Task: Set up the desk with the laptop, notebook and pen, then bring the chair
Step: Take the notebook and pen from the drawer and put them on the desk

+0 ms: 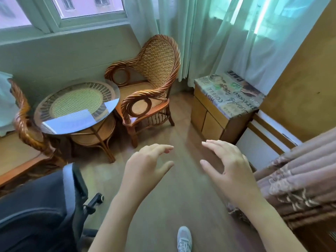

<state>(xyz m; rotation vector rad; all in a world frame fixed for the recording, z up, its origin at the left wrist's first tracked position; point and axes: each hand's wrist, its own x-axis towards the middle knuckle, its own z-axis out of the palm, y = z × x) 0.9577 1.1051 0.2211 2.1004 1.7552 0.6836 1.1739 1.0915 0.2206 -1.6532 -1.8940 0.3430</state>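
Note:
A dark office chair (pixel 36 206) with a wheeled base stands at the lower left, its black seat partly cut off by the frame edge. My left hand (pixel 145 164) floats over the wooden floor to the right of that chair, fingers apart and holding nothing. My right hand (pixel 229 164) hovers beside it, also open and empty. Neither hand touches the chair. No laptop, notebook, pen or desk shows in this view.
A round glass-topped rattan table (pixel 109 113) stands at the left between two rattan armchairs (pixel 154 73) (pixel 23 128). A low wooden cabinet with a printed top (pixel 227 99) sits by the curtains. A pink fabric-covered edge (pixel 300 171) is at the right. My shoe (pixel 184 239) is on the floor.

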